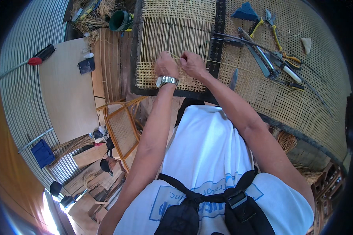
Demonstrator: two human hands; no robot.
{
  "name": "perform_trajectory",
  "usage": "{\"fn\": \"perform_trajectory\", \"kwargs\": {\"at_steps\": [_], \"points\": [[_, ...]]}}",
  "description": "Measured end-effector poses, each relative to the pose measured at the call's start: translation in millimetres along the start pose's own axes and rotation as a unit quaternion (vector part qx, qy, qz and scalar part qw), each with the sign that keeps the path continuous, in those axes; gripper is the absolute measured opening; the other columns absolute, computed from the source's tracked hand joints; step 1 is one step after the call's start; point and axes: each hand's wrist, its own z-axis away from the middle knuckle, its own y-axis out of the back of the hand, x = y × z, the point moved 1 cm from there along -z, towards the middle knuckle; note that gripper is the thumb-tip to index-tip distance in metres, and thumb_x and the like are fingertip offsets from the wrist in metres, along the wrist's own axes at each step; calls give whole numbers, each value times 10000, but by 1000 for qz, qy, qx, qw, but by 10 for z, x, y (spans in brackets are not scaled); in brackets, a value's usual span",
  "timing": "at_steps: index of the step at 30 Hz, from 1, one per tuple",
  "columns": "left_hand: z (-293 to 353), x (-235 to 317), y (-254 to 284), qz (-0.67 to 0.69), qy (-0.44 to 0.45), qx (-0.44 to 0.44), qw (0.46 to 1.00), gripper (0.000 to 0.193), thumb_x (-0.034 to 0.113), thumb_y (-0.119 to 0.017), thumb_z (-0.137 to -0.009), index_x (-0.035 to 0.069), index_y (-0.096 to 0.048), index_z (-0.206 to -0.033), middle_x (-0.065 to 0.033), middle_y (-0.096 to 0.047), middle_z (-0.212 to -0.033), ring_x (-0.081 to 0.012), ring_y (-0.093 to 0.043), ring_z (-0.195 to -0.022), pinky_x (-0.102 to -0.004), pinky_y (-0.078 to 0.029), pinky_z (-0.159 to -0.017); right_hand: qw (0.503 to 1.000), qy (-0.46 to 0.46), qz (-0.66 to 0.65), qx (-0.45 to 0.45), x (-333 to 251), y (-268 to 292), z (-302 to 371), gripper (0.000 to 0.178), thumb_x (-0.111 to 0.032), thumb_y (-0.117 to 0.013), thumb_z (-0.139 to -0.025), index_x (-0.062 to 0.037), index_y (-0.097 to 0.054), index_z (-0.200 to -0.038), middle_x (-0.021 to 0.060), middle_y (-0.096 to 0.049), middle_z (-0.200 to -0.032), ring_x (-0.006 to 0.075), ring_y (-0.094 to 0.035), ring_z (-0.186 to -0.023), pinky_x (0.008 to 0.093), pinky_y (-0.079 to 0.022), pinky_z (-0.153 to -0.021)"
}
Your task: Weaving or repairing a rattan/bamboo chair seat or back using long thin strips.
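Both my hands are over a half-woven cane panel in a dark frame. My left hand, with a metal watch on its wrist, is closed low over the long lengthwise strands. Beside it, my right hand is closed in a pinch. A thin cane strand passes between them and trails off to the right across the panel's edge. My left fingertips are partly hidden. Open weave lies near me, with bare parallel strands beyond it and more weave at the far end.
To the right, finished cane webbing carries yellow-handled pliers, a blue wedge, long metal tools and a pointed blade. A green cup stands at the far left. A cane chair is by my left arm.
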Motion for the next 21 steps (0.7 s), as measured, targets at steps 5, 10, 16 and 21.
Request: {"fn": "perform_trajectory", "kwargs": {"at_steps": [5,10,16,21], "points": [[-27,-10,141,24,47,9,999,169,173,-610,-920,33,-691,-964,-180,-653,-966,-380,-640,-880,-486,-532,-755,999,-25,-13,-24,-21,9,4,233,-263,-598,-925,-64,-669,-1022,164,-705,-999,347,-675,-963,447,-533,-848],[-140,-41,140,-82,5,-65,995,132,138,-637,-890,30,-686,-948,-187,-662,-975,-364,-667,-896,-468,-552,-777,999,-18,-26,-27,-10,28,-3,230,-251,-600,-916,-55,-668,-1015,172,-707,-987,348,-679,-949,444,-534,-841],[-141,-35,68,-157,-1,-55,986,123,118,-586,-899,41,-629,-984,-179,-678,-969,-345,-677,-918,-472,-539,-808,999,-3,-15,-39,-45,38,-32,226,-242,-595,-918,-51,-663,-1018,177,-703,-981,365,-671,-956,462,-527,-852],[-110,-25,134,-99,9,-57,993,142,156,-565,-930,44,-615,-1003,-182,-680,-954,-377,-666,-901,-493,-526,-791,1000,9,-5,-20,-162,-18,-120,231,-251,-589,-927,-54,-663,-1023,182,-696,-1008,367,-661,-991,466,-524,-865]]}}
